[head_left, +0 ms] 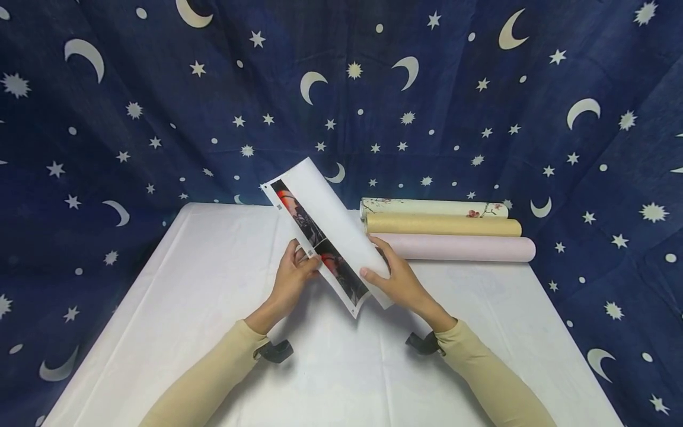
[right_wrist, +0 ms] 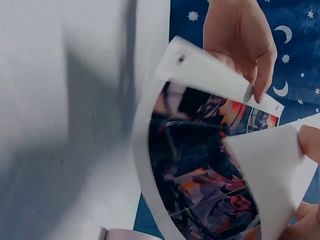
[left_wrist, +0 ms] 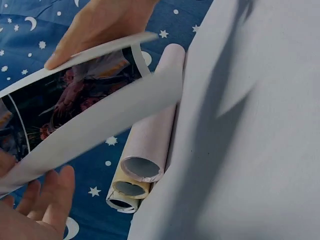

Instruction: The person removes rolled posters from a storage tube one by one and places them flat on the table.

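Note:
A printed paper sheet [head_left: 333, 207] is held up at a slant above the table, one side curled over so that its white back faces up. Dark and orange pictures [right_wrist: 200, 170] show on its printed face, inside a white border. My left hand [head_left: 290, 277] pinches the bordered left edge, thumb on top. On the other side, my right hand [head_left: 397, 280] grips the curled-over part, with its thumb on the white back and its fingers behind. From the left wrist view, the dark print [left_wrist: 75, 95] shows inside the curl between both hands.
Three rolls lie side by side at the back right of the white-covered table [head_left: 187, 284]: a pink roll [head_left: 459, 248], a gold roll [head_left: 443, 225] and a white floral roll [head_left: 427, 207]. A blue moon-and-star curtain [head_left: 363, 95] hangs behind.

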{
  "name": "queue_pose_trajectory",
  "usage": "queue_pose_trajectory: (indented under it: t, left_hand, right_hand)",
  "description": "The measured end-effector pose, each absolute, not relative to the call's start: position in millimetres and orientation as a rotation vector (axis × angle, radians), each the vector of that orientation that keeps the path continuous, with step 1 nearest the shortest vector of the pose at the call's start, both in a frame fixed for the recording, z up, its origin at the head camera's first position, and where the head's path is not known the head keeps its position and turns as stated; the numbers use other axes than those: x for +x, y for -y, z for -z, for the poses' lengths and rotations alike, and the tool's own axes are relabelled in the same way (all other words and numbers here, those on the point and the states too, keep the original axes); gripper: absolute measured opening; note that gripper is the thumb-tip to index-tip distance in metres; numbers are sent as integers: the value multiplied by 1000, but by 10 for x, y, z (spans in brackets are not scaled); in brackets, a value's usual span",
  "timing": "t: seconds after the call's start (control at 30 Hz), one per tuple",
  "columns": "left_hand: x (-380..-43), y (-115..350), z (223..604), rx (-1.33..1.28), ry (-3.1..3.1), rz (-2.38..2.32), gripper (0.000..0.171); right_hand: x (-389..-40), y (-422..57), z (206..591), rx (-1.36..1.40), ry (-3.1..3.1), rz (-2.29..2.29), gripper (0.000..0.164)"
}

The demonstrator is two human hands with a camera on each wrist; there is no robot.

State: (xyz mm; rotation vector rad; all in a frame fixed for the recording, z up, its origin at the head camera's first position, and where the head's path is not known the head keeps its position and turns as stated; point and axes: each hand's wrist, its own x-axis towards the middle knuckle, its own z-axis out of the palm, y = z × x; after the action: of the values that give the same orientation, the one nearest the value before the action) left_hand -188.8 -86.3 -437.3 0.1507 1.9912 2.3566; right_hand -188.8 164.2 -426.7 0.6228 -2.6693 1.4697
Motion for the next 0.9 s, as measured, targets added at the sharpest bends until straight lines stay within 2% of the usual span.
queue_pose_trajectory:
  t: [0.27, 0.57, 0.77, 0.9]
  left_hand:
    - [-1869, 918, 4348, 116, -2032, -2377, 47]
    - [-1846, 974, 4329, 121, -2029, -2363, 46]
    - [-1830, 1017, 4340, 150, -2141, -2250, 42]
    - [-1837, 1071, 4345, 211, -2178, -2235, 39]
  right_hand:
    - [-1900, -1684, 4279, 608, 2540, -1373, 63]
    - [-1939, -1719, 4297, 800, 2355, -839, 46]
    - [-1953, -1732, 4306, 729, 2384, -813, 55]
    - [-1979, -1781, 4269, 679, 2332, -910, 39]
